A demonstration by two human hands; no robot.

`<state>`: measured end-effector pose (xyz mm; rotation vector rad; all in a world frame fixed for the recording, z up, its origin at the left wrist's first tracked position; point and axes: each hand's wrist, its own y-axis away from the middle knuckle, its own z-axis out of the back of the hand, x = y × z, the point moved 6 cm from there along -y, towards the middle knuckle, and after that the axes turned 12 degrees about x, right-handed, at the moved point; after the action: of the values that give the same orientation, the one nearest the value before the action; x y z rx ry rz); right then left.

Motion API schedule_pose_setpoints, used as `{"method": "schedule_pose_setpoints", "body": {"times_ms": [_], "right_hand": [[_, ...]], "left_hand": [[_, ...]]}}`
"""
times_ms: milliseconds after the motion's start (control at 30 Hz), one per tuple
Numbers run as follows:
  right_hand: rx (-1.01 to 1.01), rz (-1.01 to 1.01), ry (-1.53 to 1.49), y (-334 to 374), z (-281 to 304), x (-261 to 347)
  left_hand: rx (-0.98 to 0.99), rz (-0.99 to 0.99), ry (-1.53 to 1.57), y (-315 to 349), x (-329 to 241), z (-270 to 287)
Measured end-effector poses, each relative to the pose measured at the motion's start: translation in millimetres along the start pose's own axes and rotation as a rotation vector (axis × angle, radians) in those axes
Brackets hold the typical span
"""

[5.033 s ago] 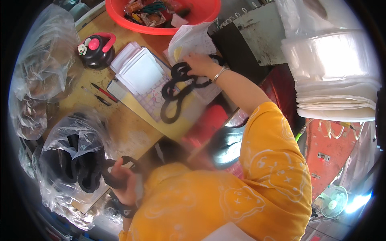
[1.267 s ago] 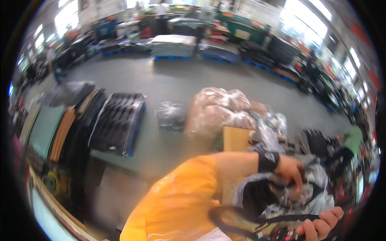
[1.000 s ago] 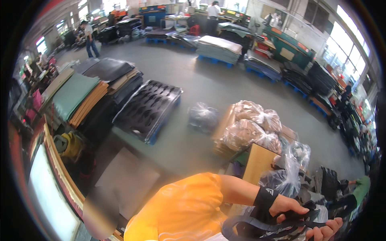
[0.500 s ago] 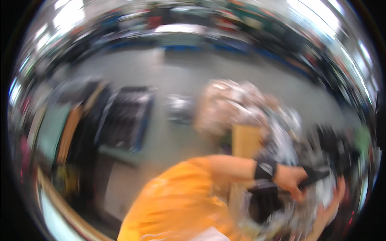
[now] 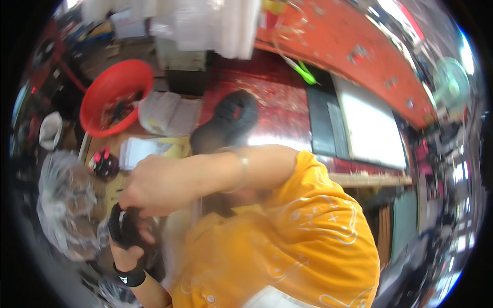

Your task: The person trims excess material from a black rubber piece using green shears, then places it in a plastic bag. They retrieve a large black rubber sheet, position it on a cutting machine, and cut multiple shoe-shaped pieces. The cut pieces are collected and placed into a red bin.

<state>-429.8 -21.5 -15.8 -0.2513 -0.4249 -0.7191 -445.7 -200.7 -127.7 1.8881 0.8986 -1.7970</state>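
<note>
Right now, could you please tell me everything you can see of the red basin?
The red basin is round, looks like glossy plastic, and sits upright on the bench near the upper left. Dark and mixed small items lie inside, too blurred to identify. A pale bag or stack of sheets lies right beside its rim. No hand touches it.

The right hand (image 5: 154,187) and left hand (image 5: 126,238) meet on a black rubber part (image 5: 123,226), fingers (image 5: 134,204) curled over it; clear bags (image 5: 64,200) lie just left of them.
</note>
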Motion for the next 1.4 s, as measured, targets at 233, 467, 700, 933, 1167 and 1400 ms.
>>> {"method": "schedule_pose_setpoints", "body": {"times_ms": [233, 467, 700, 933, 1167, 1400], "right_hand": [[-0.497, -0.484, -0.512, 192.0, 52.2, -92.2], [-0.650, -0.934, -0.004, 234.8, 93.4, -148.1], [0.084, -0.101, -0.540, 56.3, 26.7, -80.6], [0.443, 0.366, -0.419, -39.8, -41.9, 2.5], [0.756, 0.778, -0.299, -42.2, -71.9, 87.2], [0.511, 0.413, -0.396, -92.7, -79.4, 103.9]], "left_hand": [[0.227, -0.083, 0.328, -110.1, -4.2, -35.8], [0.330, -0.015, 0.221, -122.3, -0.5, -82.3], [-0.214, 0.091, -0.148, -88.5, -0.6, -90.4], [-0.702, 0.121, -0.758, -3.1, -0.3, -97.0], [-0.414, 0.115, -0.179, 82.8, -11.2, -108.9], [-0.743, -0.044, -0.289, 177.1, 13.8, -69.8]]}}
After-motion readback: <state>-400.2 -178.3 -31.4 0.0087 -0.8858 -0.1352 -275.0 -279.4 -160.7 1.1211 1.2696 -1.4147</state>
